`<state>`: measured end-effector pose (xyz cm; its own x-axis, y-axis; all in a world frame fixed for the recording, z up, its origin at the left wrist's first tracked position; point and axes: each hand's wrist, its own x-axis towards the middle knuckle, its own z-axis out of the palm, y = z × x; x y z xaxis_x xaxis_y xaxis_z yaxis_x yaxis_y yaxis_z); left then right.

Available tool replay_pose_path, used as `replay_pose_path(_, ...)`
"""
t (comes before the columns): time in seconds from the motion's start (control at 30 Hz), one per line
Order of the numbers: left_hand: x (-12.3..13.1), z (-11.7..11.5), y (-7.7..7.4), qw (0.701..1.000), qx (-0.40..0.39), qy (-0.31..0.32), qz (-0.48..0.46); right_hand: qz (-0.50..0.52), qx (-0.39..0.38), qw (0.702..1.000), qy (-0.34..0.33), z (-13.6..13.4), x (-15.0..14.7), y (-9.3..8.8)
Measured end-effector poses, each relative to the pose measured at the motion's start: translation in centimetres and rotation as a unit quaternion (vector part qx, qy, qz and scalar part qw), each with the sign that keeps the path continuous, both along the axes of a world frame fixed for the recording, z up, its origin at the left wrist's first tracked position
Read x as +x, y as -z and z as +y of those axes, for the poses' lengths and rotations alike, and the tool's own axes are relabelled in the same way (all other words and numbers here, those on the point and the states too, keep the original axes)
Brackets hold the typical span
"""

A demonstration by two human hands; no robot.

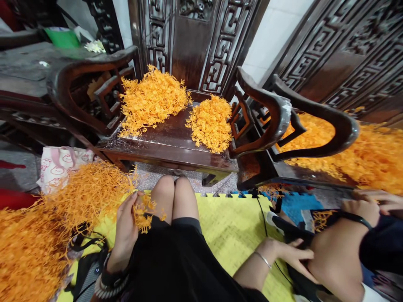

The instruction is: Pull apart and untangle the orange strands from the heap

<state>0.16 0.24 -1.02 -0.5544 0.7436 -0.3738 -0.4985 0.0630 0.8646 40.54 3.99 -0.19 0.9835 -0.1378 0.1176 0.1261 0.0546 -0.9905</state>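
our left hand (126, 228) is curled around a small clump of orange strands (143, 214), pinched beside our knee, close to the big loose heap (47, 226) at our left so more is within easy reach. our right hand (288, 253) lies flat and open, holding nothing, on the lap of a person (340, 251) beside us. we sit on a yellow foam mat (229, 230); two more piles (151, 98) rest on a dark carved wooden chair (170, 144) ahead.
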Motion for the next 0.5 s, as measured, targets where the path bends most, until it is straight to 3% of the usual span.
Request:
replay_pose_path(0.07,-0.2,0.1,0.2,1.0,-0.002,-0.008,0.014,0.004,0.035,0.999,0.033,0.3,0.2,1.9)
replay_pose_path(0.13,-0.1,0.2,0.2,1.0,0.002,-0.005,0.014,0.0,0.055,0.998,-0.009,0.9,-1.2,3.6)
replay_pose_path(0.23,0.7,0.3,0.2,1.0,0.007,0.017,0.005,-0.013,0.042,0.983,-0.18,1.4,-7.3,5.4)
replay_pose_path(0.3,1.7,0.2,0.2,0.999,0.001,0.04,0.007,-0.023,0.026,0.941,-0.337,0.7,-13.1,5.8)
replay_pose_path(0.37,2.7,0.1,0.4,0.996,-0.014,0.083,0.013,-0.035,0.011,0.872,-0.489,-0.7,-18.5,5.4)
replay_pose_path(0.4,3.2,0.1,0.5,0.993,-0.019,0.118,0.015,-0.057,0.01,0.812,-0.581,-1.5,-20.7,5.0)
replay_pose_path(0.43,3.5,0.0,0.6,0.988,-0.018,0.154,0.018,-0.111,0.0,0.689,-0.716,-2.3,-22.5,4.5)
replay_pose_path(0.5,4.0,-0.1,0.7,0.978,-0.001,0.208,0.029,-0.174,-0.031,0.547,-0.819,-3.2,-24.3,3.4)
